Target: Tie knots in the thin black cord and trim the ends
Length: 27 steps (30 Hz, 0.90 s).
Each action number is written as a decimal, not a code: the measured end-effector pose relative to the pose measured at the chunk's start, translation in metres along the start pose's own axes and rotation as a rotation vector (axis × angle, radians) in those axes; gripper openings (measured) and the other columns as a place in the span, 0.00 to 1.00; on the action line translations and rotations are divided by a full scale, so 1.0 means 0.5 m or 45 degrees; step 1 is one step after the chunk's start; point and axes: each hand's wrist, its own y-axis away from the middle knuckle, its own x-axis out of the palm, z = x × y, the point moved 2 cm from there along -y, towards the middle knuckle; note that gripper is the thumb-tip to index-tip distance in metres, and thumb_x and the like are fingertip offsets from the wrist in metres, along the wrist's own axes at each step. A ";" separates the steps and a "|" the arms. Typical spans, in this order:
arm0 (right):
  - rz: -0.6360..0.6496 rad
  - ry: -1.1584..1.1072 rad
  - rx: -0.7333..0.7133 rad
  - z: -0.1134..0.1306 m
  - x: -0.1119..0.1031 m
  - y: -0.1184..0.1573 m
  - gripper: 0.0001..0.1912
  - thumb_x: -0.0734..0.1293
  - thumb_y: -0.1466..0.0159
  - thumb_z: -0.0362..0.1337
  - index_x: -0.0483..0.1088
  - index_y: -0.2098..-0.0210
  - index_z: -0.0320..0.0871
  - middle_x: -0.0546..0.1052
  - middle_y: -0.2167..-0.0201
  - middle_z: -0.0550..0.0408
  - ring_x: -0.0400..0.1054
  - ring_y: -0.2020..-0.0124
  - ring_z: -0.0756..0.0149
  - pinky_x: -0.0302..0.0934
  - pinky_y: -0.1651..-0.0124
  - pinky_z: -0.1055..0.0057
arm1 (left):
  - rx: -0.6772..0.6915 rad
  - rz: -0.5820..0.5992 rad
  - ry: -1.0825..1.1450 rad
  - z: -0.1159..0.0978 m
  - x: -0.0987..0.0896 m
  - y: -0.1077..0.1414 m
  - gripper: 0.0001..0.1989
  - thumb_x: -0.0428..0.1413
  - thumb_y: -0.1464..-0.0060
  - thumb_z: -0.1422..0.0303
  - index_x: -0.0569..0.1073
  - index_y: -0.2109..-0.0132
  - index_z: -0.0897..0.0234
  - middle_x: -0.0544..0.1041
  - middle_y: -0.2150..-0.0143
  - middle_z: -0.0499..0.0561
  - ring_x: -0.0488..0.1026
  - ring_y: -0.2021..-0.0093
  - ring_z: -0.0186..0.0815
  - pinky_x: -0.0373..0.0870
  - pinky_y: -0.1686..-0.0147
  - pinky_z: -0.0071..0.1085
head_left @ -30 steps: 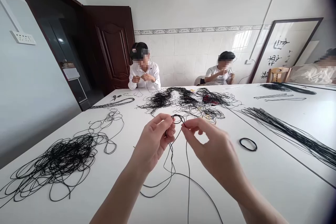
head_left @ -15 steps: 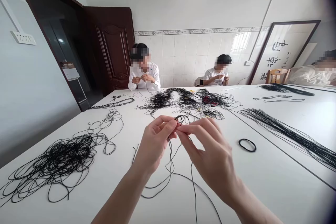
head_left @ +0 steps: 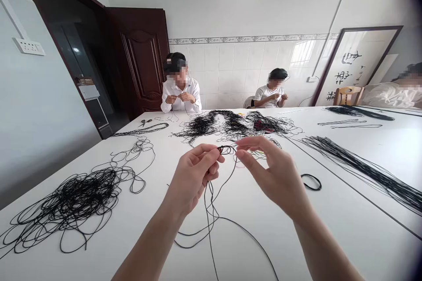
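White wall tiles (head_left: 231,70) and a dark wooden door (head_left: 141,57) stand well beyond the hands, and far to the right leans a framed panel of brush-written characters (head_left: 352,63), too stylised to read; no brand or label can be made out. Two seated co-workers (head_left: 180,92) (head_left: 272,92) face the hands from across the white desk (head_left: 329,237), their own hands raised before their chests, and a third person (head_left: 392,94) sits at the far right.

Most of the black cord lies loose. A large tangled heap (head_left: 72,202) spreads left of the left hand, and a second tangle (head_left: 211,125) runs across the desk beyond both hands. Some of the work looks further on: a long bundle of straightened strands (head_left: 359,171) lies right of the right hand, and a twisted length (head_left: 141,129) lies beside a pair of scissors (head_left: 145,122) beyond the left hand. A small ring of cord (head_left: 311,181) sits just right of the right hand.

The left hand (head_left: 191,180) is curled, pinching a small cord loop (head_left: 226,150) between thumb and forefinger. The right hand (head_left: 273,171) is open and released, its fingers spread just beside that loop. A trailing cord (head_left: 211,224) falls from the loop to the desk below the hands.
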 end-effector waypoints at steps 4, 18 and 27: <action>0.219 -0.111 0.166 -0.021 -0.010 -0.012 0.09 0.66 0.36 0.44 0.73 0.67 0.45 0.76 0.71 0.57 0.70 0.67 0.67 0.64 0.63 0.69 | -0.057 0.036 -0.107 0.002 0.001 0.000 0.08 0.60 0.46 0.67 0.74 0.71 0.65 0.71 0.76 0.45 0.55 0.79 0.21 0.57 0.77 0.20; 0.266 0.021 0.078 -0.016 -0.016 -0.011 0.08 0.63 0.34 0.36 0.69 0.68 0.43 0.74 0.71 0.56 0.68 0.68 0.68 0.60 0.69 0.73 | -0.080 0.090 -0.344 0.012 0.012 0.000 0.06 0.60 0.49 0.68 0.75 0.72 0.63 0.72 0.76 0.46 0.55 0.78 0.25 0.55 0.75 0.27; 0.083 0.221 -0.132 -0.016 -0.020 -0.009 0.09 0.59 0.34 0.29 0.64 0.70 0.43 0.71 0.71 0.57 0.64 0.66 0.67 0.59 0.62 0.69 | -0.122 0.168 -0.510 0.022 0.021 0.003 0.05 0.58 0.50 0.71 0.73 0.73 0.62 0.72 0.78 0.45 0.59 0.77 0.27 0.55 0.76 0.27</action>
